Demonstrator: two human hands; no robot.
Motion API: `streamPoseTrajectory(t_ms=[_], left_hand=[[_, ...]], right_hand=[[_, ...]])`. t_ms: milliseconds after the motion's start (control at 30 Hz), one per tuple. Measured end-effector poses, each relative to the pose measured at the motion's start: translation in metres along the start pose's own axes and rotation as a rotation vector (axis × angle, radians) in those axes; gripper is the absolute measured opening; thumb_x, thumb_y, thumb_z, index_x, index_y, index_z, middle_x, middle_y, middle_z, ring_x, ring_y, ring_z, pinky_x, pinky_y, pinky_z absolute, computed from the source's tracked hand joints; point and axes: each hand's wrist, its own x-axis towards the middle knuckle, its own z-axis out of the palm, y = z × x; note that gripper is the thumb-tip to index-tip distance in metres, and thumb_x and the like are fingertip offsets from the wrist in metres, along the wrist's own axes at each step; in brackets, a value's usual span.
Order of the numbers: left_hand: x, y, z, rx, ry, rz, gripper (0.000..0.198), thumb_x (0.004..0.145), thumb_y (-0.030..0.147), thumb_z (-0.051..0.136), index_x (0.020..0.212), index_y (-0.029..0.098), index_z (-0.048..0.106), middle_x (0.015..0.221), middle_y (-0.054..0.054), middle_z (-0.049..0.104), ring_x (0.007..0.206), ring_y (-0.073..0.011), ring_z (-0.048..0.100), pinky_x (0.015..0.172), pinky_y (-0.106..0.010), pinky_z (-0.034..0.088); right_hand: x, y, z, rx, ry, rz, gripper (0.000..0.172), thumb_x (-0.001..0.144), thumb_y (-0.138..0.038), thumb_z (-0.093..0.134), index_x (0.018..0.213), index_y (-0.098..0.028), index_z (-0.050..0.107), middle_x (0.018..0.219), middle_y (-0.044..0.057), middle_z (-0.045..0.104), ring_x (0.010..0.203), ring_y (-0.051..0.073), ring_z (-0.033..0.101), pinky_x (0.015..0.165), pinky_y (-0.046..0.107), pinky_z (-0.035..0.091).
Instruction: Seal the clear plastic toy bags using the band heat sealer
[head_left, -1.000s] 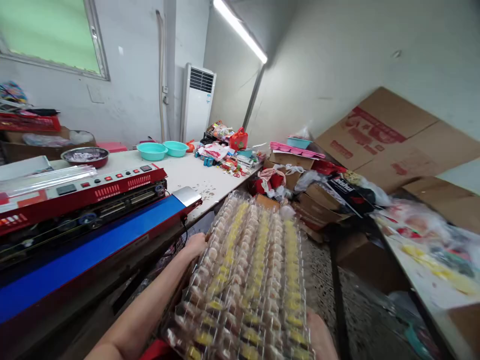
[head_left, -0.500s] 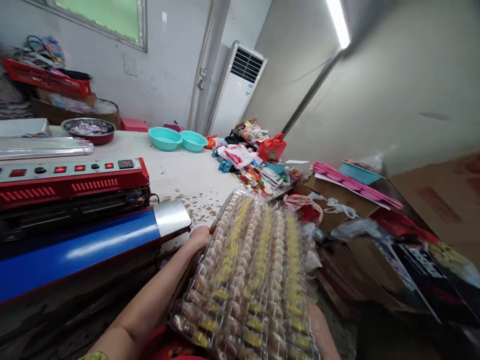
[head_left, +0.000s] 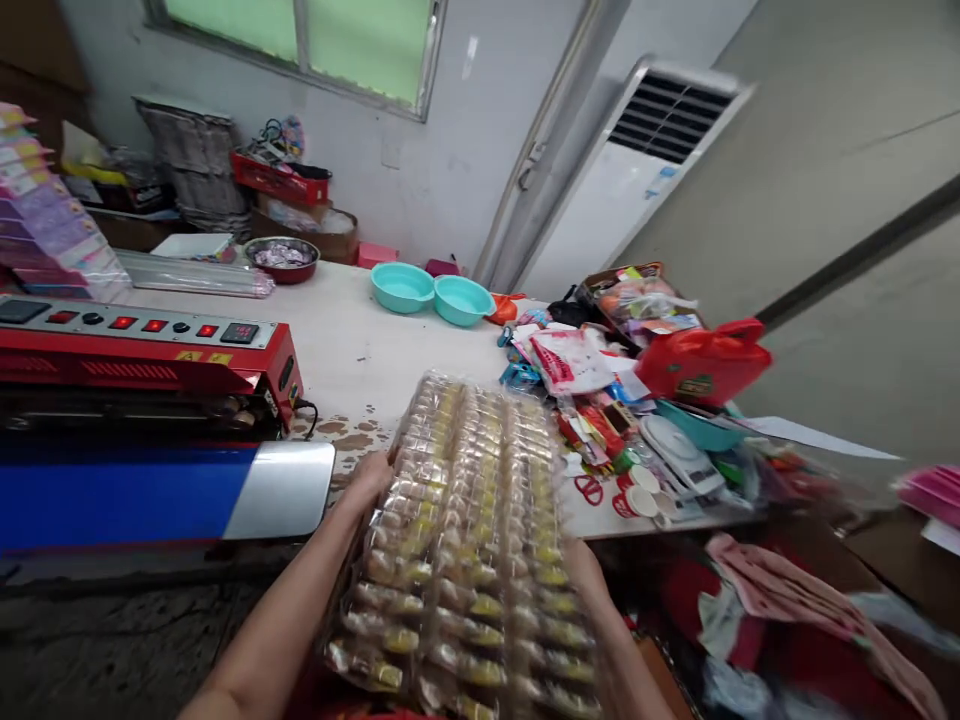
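Between both hands I carry a clear plastic tray point(head_left: 472, 540) with rows of small brown-and-yellow packed pieces, which I cannot name more exactly. My left hand point(head_left: 373, 478) is closed on its left side, the fingers partly hidden behind the edge. On the right side, my right hand point(head_left: 583, 568) grips the tray, its fingers mostly hidden by it. The far end of the tray overlaps the white table point(head_left: 345, 345) in view; whether they touch I cannot tell.
A red machine point(head_left: 150, 350) with a blue-and-silver front stands left. Two turquoise basins point(head_left: 403, 288) sit at the table's back. Clutter with a red bag point(head_left: 701, 362), paper cups point(head_left: 637, 490) and a scale point(head_left: 679, 452) covers the right side. Below hangs a pink cloth point(head_left: 806, 600).
The view has swung left and come closer to the table. The tray, still in both hands, now points more straight at the table, and more of my right forearm shows.
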Motion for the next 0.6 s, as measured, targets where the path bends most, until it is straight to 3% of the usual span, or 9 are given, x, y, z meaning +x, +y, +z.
streamPoseTrajectory(t_ms=[167, 333, 467, 600], left_hand=[[0.039, 0.019, 0.000, -0.045, 0.085, -0.229, 0.045, 0.092, 0.046, 0.044, 0.105, 0.012, 0.070, 0.116, -0.022, 0.068, 0.109, -0.0307, 0.064, 0.079, -0.030, 0.048], [0.095, 0.032, -0.029, -0.107, 0.151, -0.387, 0.045, 0.090, 0.044, 0.051, 0.106, 0.005, 0.068, 0.116, -0.027, 0.065, 0.110, -0.0323, 0.063, 0.081, -0.031, 0.047], [0.135, 0.040, -0.060, -0.174, 0.200, -0.437, 0.041, 0.085, 0.038, 0.061, 0.102, 0.002, 0.067, 0.110, -0.027, 0.067, 0.103, -0.0291, 0.065, 0.080, -0.029, 0.047], [0.151, 0.051, -0.076, -0.268, 0.291, -0.361, 0.041, 0.082, 0.038, 0.066, 0.101, 0.001, 0.065, 0.101, -0.022, 0.070, 0.097, -0.0238, 0.063, 0.080, -0.027, 0.046]], right_hand=[[0.121, -0.013, 0.013, -0.034, -0.177, -0.047, 0.025, 0.071, -0.018, 0.055, 0.082, -0.012, 0.076, 0.075, 0.012, 0.074, 0.078, 0.023, 0.071, 0.059, 0.022, 0.045], [0.226, -0.044, 0.022, -0.119, -0.233, -0.102, 0.028, 0.079, -0.021, 0.055, 0.095, -0.008, 0.075, 0.091, 0.020, 0.074, 0.085, 0.023, 0.069, 0.060, 0.023, 0.040], [0.281, -0.071, 0.025, -0.136, -0.238, -0.133, 0.029, 0.080, -0.020, 0.056, 0.095, -0.005, 0.075, 0.095, 0.023, 0.072, 0.086, 0.024, 0.068, 0.059, 0.025, 0.037], [0.310, -0.084, 0.024, -0.089, -0.237, -0.152, 0.031, 0.079, -0.024, 0.058, 0.097, -0.005, 0.074, 0.095, 0.023, 0.072, 0.087, 0.026, 0.068, 0.059, 0.027, 0.036]])
